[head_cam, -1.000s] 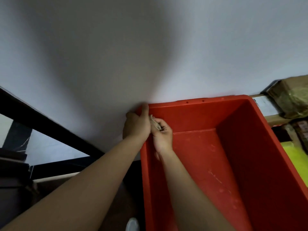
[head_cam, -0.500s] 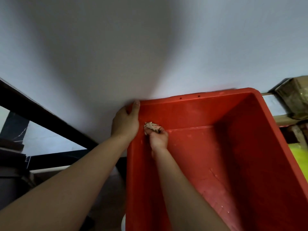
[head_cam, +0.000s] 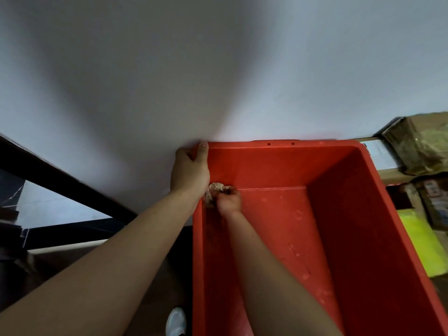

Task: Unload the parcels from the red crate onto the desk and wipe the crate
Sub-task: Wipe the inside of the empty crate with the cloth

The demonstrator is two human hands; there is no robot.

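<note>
The red crate (head_cam: 339, 214) fills the lower right of the head view, with no parcels inside and pale scuffs on its floor. My left hand (head_cam: 190, 172) grips the crate's far left corner, thumb up along the rim. My right hand (head_cam: 229, 200) is inside the crate at that same corner, holding a crumpled beige cloth (head_cam: 213, 190) pressed against the left wall near the floor. Parcels wrapped in brown tape (head_cam: 419, 146) lie on the desk to the right of the crate.
A white wall (head_cam: 218, 69) stands directly behind the crate. A yellow-green parcel (head_cam: 421, 243) and other boxes (head_cam: 434, 200) lie along the crate's right side. A dark rail (head_cam: 60, 183) runs at the left. A white shoe (head_cam: 175, 321) shows below on the floor.
My right hand with the cloth has moved down from the rim corner to the inside of the crate's left wall. My left hand keeps its hold on the corner.
</note>
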